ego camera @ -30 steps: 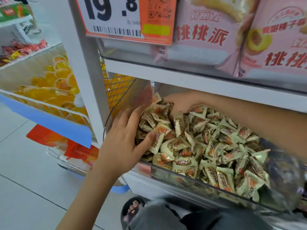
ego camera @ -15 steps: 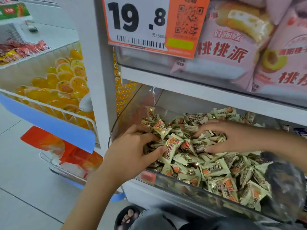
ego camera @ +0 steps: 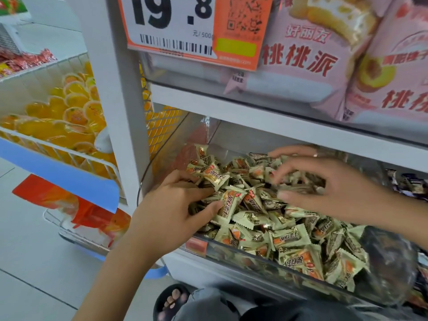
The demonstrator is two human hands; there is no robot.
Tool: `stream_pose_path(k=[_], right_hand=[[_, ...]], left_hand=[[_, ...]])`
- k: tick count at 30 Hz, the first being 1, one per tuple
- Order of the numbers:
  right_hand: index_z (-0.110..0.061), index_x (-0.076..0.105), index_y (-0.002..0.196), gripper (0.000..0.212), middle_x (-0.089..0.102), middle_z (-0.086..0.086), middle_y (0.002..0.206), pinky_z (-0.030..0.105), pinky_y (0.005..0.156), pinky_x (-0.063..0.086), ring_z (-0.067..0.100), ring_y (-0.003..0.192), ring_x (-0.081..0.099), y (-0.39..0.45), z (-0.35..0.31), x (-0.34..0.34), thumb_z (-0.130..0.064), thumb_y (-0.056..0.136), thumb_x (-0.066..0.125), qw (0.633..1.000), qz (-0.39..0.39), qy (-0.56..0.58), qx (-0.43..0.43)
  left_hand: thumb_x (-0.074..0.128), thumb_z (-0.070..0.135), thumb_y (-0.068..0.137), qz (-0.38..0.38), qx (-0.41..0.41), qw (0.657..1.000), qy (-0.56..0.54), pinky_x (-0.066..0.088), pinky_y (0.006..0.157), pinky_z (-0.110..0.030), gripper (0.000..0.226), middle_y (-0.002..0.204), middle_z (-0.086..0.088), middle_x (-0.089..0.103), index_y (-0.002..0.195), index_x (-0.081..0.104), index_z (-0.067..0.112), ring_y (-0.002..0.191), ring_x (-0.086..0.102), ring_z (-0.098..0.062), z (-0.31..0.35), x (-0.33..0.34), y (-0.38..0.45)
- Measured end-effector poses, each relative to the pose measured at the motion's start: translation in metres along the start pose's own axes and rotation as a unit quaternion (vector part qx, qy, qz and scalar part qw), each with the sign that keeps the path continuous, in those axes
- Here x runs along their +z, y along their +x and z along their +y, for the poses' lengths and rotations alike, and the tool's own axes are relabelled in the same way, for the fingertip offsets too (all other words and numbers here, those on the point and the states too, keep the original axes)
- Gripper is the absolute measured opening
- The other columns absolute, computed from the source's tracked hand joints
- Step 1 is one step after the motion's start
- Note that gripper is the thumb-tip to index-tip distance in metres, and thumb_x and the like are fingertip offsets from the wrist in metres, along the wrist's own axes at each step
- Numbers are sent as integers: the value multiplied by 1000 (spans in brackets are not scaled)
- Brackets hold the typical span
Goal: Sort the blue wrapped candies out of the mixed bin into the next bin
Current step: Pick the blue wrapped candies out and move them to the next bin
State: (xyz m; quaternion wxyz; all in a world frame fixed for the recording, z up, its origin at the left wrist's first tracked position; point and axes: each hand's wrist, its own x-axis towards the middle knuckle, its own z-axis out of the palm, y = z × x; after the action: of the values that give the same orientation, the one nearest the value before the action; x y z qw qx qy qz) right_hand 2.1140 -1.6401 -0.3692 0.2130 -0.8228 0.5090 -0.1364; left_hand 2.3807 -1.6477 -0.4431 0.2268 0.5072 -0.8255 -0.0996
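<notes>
A: Where are your hands?

B: Both are in the bin (ego camera: 231, 247), on the pile of green candies (ego camera: 254, 218); my left hand (ego camera: 171, 216) is at the left end, fingers curled into the wrappers, thumb pressing one green candy; my right hand (ego camera: 324, 188) is further back, fingers spread and bent over the pile, touching it; if it pinches something I cannot tell.

A: And the blue candies?

B: Some dark wrappers (ego camera: 410, 181) lie at the far right, past my right wrist; their colour is too blurred to tell.
</notes>
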Motion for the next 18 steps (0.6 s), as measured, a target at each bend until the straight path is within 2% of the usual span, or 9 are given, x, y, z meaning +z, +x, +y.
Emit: stream_pose_path(k=[1, 3, 5, 6, 9, 11, 13, 16, 18], right_hand=[[-59, 51, 104, 36, 22, -43, 139, 35, 115, 19, -17, 129, 22, 4, -8, 7, -66, 70, 56, 999, -21, -14, -33], [-70, 26, 122, 57, 1, -43, 145, 35, 114, 3, -12, 137, 1, 15, -20, 28, -66, 74, 56, 987, -118, -65, -87], [-69, 8, 131, 68, -16, -41, 144, 40, 113, -4, -2, 140, -15, 28, -24, 48, -70, 78, 50, 971, -198, -89, -99], [-67, 5, 133, 69, -21, -39, 143, 45, 114, -3, 4, 141, -17, 34, -23, 54, -71, 79, 48, 968, -211, -100, -93], [-65, 14, 132, 63, -15, -33, 148, 54, 115, 7, 21, 145, -4, 48, -13, 58, -62, 83, 53, 961, -207, -159, -96], [-63, 23, 129, 60, -8, -29, 151, 60, 113, 14, 26, 144, 3, 55, -7, 59, -46, 85, 59, 956, -210, -173, -105], [-58, 33, 126, 53, -2, -27, 152, 60, 111, 20, 27, 142, 9, 63, -1, 55, -40, 85, 62, 955, -208, -185, -101], [-51, 43, 125, 44, 7, -22, 154, 49, 110, 26, 27, 139, 22, 78, 16, 37, -39, 86, 61, 962, -153, -220, -45], [-42, 44, 131, 46, 12, -14, 156, 32, 105, 25, 22, 137, 26, 89, 29, 26, -35, 89, 61, 969, -133, -208, -1]], left_hand=[[29, 70, 83, 6, 9, 1000, 3, 46, 71, -25, 60, 97, 18, 67, 111, 68, 33, 108, 35, 7, 0, 0, 0], [38, 59, 85, 35, 26, 999, 4, 49, 76, -27, 50, 98, 14, 67, 110, 69, 28, 109, 44, -1, 1, -3, 0], [44, 43, 84, 92, 36, 995, -18, 44, 89, -26, 44, 102, 5, 66, 109, 70, 18, 110, 49, -11, 3, -4, -6], [45, 36, 83, 123, 33, 991, -35, 41, 95, -26, 43, 105, 1, 65, 108, 70, 12, 112, 50, -15, 5, -4, -12], [45, 23, 82, 198, 21, 979, -50, 37, 103, -27, 38, 111, -7, 63, 103, 70, 3, 122, 49, -22, 9, 3, -36], [46, 19, 82, 229, 37, 972, -35, 38, 104, -30, 35, 110, -9, 62, 95, 71, -2, 122, 49, -25, 8, 11, -50], [45, 18, 84, 237, 55, 970, -25, 37, 105, -30, 34, 111, -7, 60, 89, 71, -2, 124, 47, -25, 7, 15, -58], [44, 19, 87, 239, 70, 969, -8, 38, 106, -34, 33, 114, -4, 61, 88, 73, 2, 130, 43, -22, 4, 13, -65], [44, 20, 87, 245, 74, 967, -1, 42, 102, -42, 33, 114, -4, 62, 91, 73, 4, 132, 42, -20, 1, 11, -69]])
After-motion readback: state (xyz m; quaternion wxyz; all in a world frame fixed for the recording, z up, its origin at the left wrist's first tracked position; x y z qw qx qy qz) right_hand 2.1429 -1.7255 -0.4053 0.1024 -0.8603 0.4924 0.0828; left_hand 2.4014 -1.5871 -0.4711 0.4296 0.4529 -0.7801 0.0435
